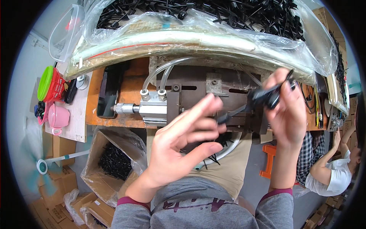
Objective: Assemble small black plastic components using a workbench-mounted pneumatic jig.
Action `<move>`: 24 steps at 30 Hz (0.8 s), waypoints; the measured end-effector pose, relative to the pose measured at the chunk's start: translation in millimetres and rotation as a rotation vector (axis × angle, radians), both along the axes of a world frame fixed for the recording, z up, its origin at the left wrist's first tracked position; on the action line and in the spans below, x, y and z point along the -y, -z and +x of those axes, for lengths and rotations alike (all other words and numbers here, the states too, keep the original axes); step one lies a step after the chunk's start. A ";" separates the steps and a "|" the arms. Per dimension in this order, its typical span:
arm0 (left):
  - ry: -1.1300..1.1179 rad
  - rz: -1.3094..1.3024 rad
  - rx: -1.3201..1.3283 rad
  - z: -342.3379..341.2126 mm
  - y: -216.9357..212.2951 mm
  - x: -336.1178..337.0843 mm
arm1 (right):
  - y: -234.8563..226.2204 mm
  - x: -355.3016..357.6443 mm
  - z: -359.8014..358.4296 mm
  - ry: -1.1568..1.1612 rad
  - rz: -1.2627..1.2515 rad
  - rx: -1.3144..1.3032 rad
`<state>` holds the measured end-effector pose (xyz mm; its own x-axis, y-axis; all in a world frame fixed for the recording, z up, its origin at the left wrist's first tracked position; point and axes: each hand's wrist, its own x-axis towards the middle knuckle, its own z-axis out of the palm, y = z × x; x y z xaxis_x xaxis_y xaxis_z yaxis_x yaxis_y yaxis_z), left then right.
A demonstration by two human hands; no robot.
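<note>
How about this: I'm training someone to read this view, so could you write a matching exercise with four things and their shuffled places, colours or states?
Things
1. Right hand
2. Phone
3. Handled cup
4. Plastic-lined carton

Places, colours or states
A. Pink
B. With loose black pieces inside
C. Gripping a black part
D. Lying on the orange bench, left of the silver cylinder

Pairs: 1-C; 2-D; 3-A; 4-B

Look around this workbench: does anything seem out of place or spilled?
Nothing looks clearly spilled or damaged. The one slight oddity is the dark phone-like device lying flat on the orange bench, just left of the metal cylinder: it seems more like a personal item than work equipment.
</note>
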<state>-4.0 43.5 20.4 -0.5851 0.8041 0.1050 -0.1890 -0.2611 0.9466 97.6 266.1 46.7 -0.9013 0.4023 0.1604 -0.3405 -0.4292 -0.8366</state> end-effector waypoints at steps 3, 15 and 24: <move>0.049 -0.028 -0.109 -2.2 2.5 13.3 | 13.8 15.7 11.3 -0.062 -0.039 0.082; -0.277 -0.247 -1.213 24.3 48.0 -2.7 | 11.2 23.1 33.7 0.070 0.080 0.197; -0.248 -0.371 -1.317 16.2 38.7 -9.9 | 11.9 31.9 43.6 0.077 0.132 0.310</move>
